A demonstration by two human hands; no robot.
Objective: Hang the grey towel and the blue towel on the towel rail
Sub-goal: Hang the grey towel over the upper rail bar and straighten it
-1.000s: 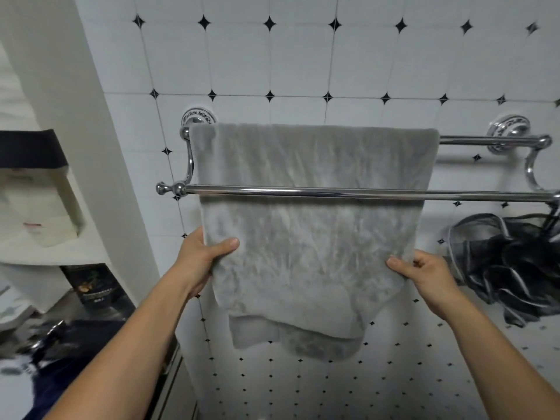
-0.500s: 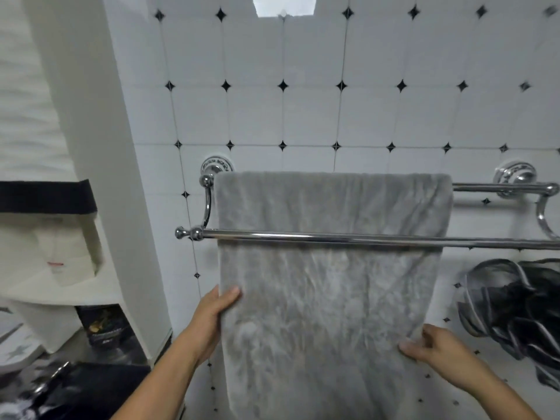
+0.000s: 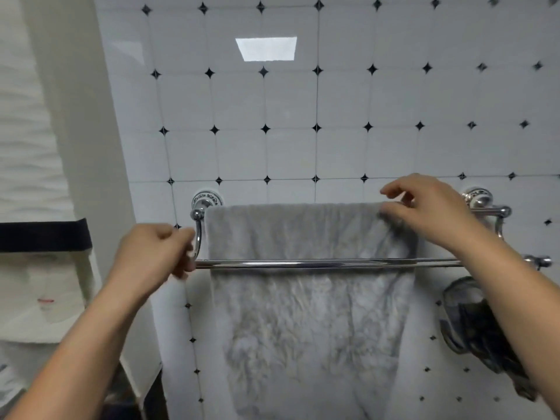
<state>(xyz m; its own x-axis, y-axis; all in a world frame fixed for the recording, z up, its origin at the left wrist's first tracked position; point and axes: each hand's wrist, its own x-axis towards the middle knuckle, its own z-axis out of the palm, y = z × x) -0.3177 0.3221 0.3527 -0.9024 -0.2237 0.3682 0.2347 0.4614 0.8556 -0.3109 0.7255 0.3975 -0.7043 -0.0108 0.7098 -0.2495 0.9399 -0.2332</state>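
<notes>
The grey towel (image 3: 303,328) hangs over the back bar of the chrome double towel rail (image 3: 303,263) and drops behind the front bar. My right hand (image 3: 430,210) is at the towel's top right corner, thumb on the front face and fingers arched over the top edge at the back bar. My left hand (image 3: 151,253) is blurred, its fingers curled in front of the front bar's left end, beside the towel's left edge; no grip on anything shows. I do not see the blue towel.
A black mesh bath sponge (image 3: 472,322) hangs under the rail's right end, behind my right forearm. A white partition (image 3: 75,147) stands close on the left. Beside it is a white container with a dark band (image 3: 45,234).
Both hands let go of the towel's lower side edges and rose to rail height, the right to the top right corner, the left to the front bar's left end. The view tilted up.
</notes>
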